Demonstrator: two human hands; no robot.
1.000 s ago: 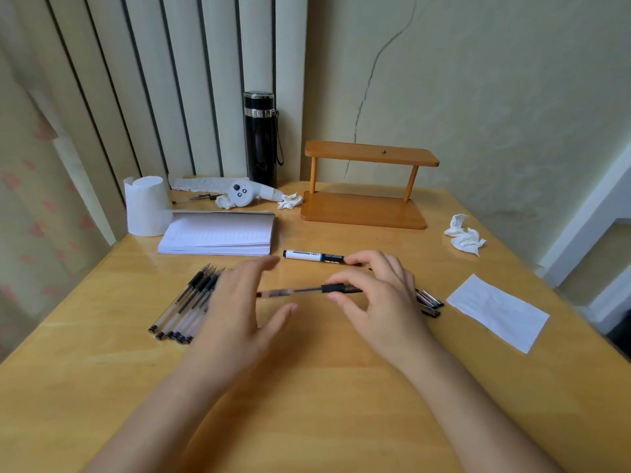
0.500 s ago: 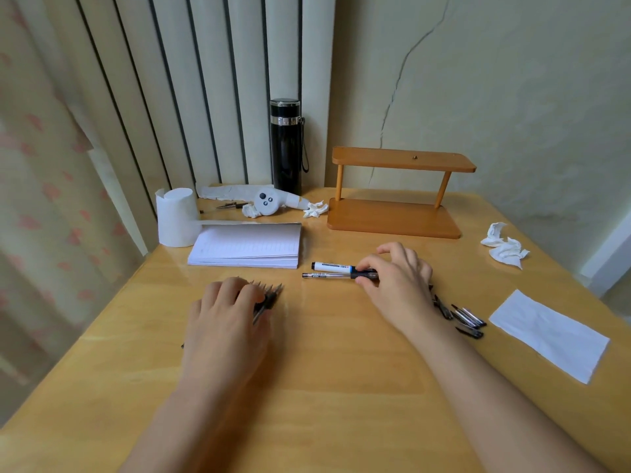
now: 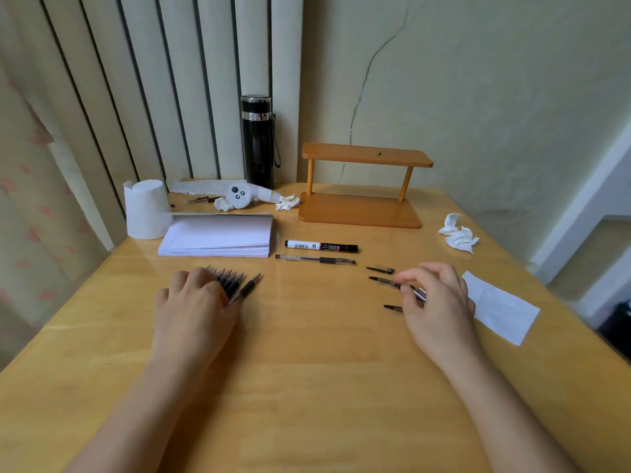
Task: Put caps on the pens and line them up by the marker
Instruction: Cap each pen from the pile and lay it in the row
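A black and white marker (image 3: 321, 246) lies on the table beyond the middle. Just in front of it, parallel, lies one capped pen (image 3: 316, 260). My left hand (image 3: 194, 302) rests palm down on a bunch of uncapped pens (image 3: 227, 279). Its fingers curl on one pen (image 3: 246, 289) that angles out to the right of the bunch. My right hand (image 3: 438, 302) pinches a pen cap (image 3: 384, 281) among the loose caps on the right. Another cap (image 3: 380, 269) lies just beyond it and a third (image 3: 392, 307) just in front.
An open notepad (image 3: 218, 235) and a white paper roll (image 3: 145, 209) sit at the back left. Behind them stands a black flask (image 3: 257, 141), with a wooden shelf (image 3: 362, 186) to its right. Crumpled tissue (image 3: 459, 233) and a white paper slip (image 3: 500, 307) lie right.
My right hand has left the capped pen beside the marker and moved right to the loose caps. My left hand stays on the bunch, with one pen now drawn out sideways.
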